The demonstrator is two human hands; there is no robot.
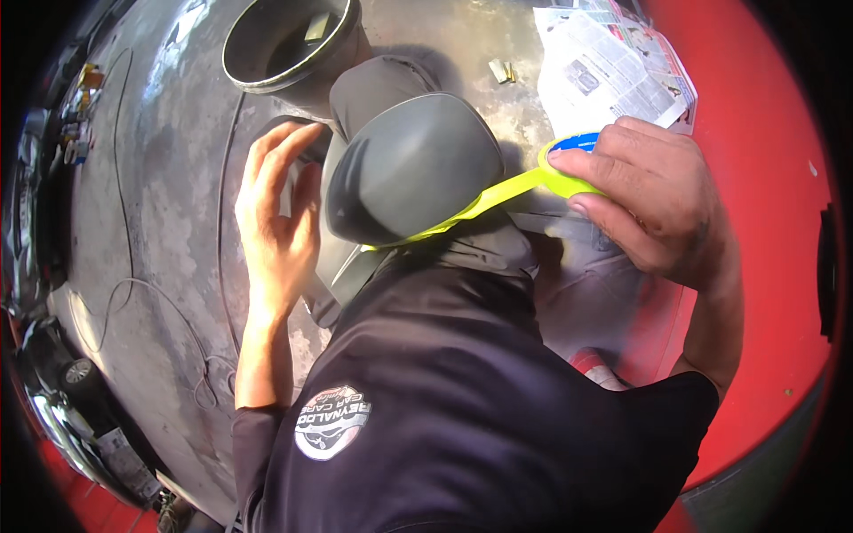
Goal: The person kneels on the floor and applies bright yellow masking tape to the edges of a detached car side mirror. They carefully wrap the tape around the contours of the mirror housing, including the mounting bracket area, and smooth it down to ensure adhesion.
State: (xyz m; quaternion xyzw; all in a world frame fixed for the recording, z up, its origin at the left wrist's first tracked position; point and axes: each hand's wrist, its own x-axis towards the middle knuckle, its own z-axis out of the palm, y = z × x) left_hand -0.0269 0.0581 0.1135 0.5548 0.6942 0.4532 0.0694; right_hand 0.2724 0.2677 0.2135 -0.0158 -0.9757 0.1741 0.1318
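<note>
A grey car side-mirror cover point(418, 160) rests on my lap with its rounded face up. A bright yellow strip of masking tape point(498, 192) runs along its near edge and stretches up to the right to its roll. My right hand point(653, 195) pinches that tape roll point(562, 179), which has a blue label inside, between thumb and fingers. Left of the cover, my left hand point(283, 191) is raised with fingers curved and apart, holding nothing that I can see. Whether its fingertips touch the cover's far side is hard to make out.
A dark bucket point(351, 62) with a pale block inside stands beyond my knees. Newspaper sheets point(604, 75) lie at the far right, near small blocks point(502, 71). A red surface point(764, 293) borders my right. A thin cable point(126, 186) winds across the concrete floor at left.
</note>
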